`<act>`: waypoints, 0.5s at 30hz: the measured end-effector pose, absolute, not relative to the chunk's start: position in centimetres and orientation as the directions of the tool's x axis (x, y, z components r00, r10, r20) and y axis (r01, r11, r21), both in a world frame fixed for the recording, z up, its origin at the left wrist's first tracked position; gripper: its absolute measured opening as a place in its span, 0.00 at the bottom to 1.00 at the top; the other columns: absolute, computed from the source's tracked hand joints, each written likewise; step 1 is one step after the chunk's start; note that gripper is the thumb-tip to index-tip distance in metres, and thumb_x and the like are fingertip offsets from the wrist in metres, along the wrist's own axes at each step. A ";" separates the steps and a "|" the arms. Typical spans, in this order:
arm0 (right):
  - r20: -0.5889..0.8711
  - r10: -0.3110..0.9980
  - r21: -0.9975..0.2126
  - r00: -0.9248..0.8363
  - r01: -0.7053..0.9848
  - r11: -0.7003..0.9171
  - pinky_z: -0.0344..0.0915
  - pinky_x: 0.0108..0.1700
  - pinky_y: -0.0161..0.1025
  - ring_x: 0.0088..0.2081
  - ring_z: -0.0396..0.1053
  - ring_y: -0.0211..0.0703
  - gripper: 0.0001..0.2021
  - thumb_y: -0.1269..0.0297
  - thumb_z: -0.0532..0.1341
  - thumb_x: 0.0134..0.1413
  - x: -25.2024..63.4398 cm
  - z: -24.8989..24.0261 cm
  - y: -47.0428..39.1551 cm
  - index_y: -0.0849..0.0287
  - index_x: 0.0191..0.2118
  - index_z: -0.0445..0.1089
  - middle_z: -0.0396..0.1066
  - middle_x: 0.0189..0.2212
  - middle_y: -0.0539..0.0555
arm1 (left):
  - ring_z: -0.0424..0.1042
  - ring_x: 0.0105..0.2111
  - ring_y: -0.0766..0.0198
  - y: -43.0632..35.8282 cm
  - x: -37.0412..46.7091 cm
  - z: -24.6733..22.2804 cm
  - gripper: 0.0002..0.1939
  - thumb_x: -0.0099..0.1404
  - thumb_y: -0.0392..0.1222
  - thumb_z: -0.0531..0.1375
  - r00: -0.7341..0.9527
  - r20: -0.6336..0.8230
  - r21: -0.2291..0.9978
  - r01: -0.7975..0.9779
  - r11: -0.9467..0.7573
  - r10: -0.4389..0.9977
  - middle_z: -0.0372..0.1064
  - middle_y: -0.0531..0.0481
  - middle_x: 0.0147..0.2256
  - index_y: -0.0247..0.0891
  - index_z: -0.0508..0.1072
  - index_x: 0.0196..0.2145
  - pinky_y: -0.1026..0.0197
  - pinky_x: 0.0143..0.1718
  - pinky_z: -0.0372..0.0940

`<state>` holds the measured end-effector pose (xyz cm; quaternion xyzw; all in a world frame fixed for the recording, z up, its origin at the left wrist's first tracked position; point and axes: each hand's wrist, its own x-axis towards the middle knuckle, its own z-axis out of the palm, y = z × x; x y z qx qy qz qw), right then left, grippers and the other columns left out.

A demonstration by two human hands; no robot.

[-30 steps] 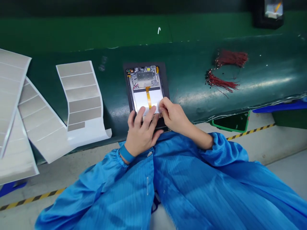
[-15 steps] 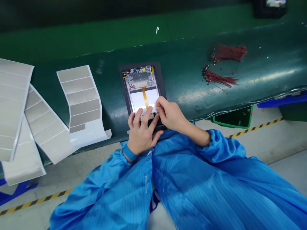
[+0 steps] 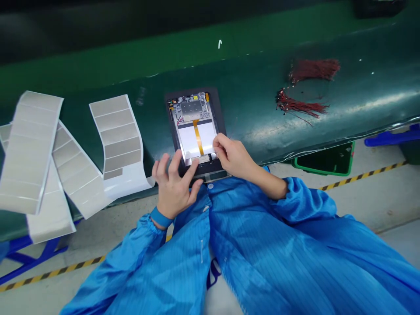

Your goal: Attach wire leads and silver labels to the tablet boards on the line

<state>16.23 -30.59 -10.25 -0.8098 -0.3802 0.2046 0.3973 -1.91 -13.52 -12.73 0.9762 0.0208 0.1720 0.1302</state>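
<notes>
An opened tablet lies on a dark pad in front of me, its circuit board at the far end and an orange ribbon cable running down the pale panel. My left hand has its fingers spread at the near left corner, the index fingertip by a silvery strip along the near edge. At the near right corner, my right hand is closed in a pinch. Whatever sits between its thumb and index finger is too small or hidden to make out.
Sheets of grey stickers lie on the left, with more overlapping sheets beyond them. Two bundles of dark red wires rest on the green bench to the right. A green bin stands below the bench edge.
My left hand has slid left and back off the tablet's near end, baring the silvery strip. My right hand keeps its pinch at the near right corner. The view has shifted slightly.
</notes>
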 end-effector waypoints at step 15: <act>0.036 0.801 -0.798 0.598 0.500 -0.337 0.59 0.39 0.40 0.33 0.66 0.43 0.06 0.68 0.52 0.67 15.8 -10.6 -31.3 0.57 0.44 0.66 0.70 0.33 0.52 | 0.45 0.74 0.34 -11.7 -2.7 -12.5 0.24 0.73 0.46 0.61 0.936 0.325 0.291 0.035 -0.956 0.133 0.44 0.43 0.77 0.52 0.75 0.65 0.30 0.70 0.49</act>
